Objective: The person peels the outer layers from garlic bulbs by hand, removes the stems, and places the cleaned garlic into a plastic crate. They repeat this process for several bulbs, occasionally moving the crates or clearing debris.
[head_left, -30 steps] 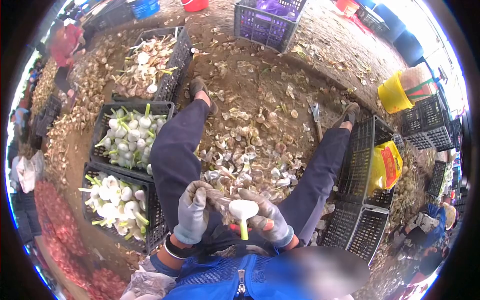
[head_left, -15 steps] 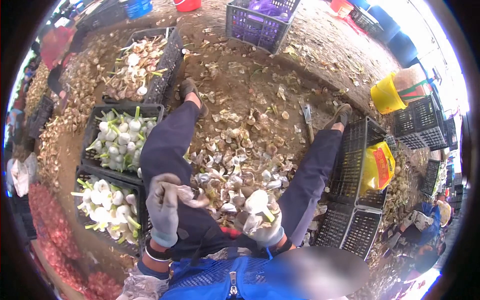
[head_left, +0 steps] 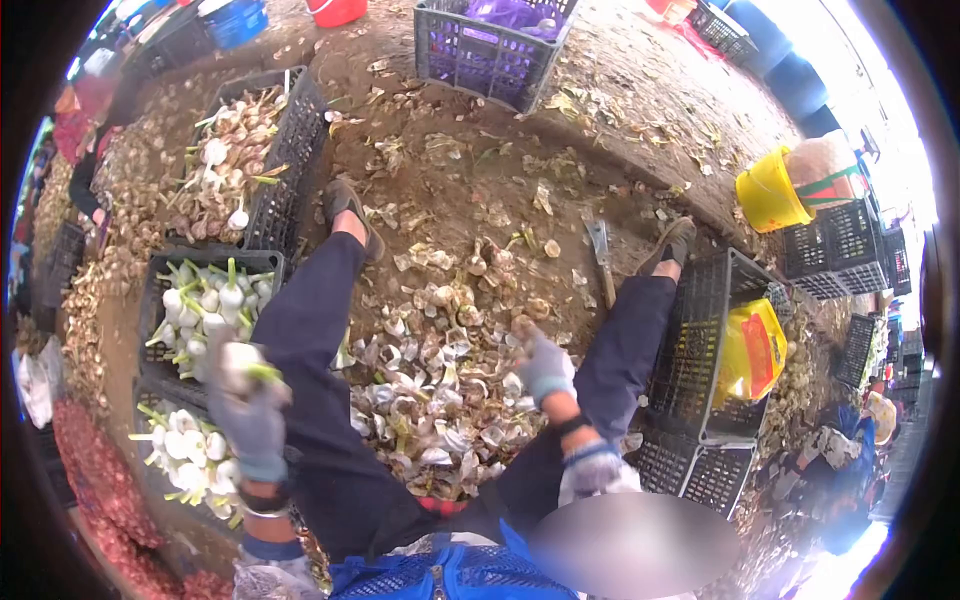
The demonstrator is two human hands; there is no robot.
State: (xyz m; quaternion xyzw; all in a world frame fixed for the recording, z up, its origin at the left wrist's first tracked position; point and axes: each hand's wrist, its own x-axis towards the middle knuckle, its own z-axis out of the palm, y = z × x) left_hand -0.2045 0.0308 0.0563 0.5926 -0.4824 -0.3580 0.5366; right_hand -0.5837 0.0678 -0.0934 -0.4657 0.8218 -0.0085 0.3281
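My left hand (head_left: 250, 420), gloved in grey and blurred by motion, is closed around a white garlic bulb (head_left: 243, 366) with a short green stem. It is over the right side of two crates of trimmed garlic: the upper crate (head_left: 280, 262) and the lower crate, whose white bulbs (head_left: 190, 445) show beside my wrist. My right hand (head_left: 546, 365), also gloved, is above the loose garlic skins (head_left: 440, 390) between my legs. Its fingers stretch forward and look empty, though they are slightly smeared. A knife (head_left: 600, 255) with a wooden handle lies on the ground near my right foot.
Untrimmed garlic fills a black crate (head_left: 285, 180) at the upper left. Ahead is a crate (head_left: 490, 65) with purple netting. Right of my leg, black crates (head_left: 690, 340) stand by a yellow bag (head_left: 752, 350). A yellow bucket (head_left: 772, 190) is farther off. Other people work at both sides.
My left hand has moved left to the crates and now holds a bulb instead of a piece of skin. My right hand no longer holds its bulb and has reached forward.
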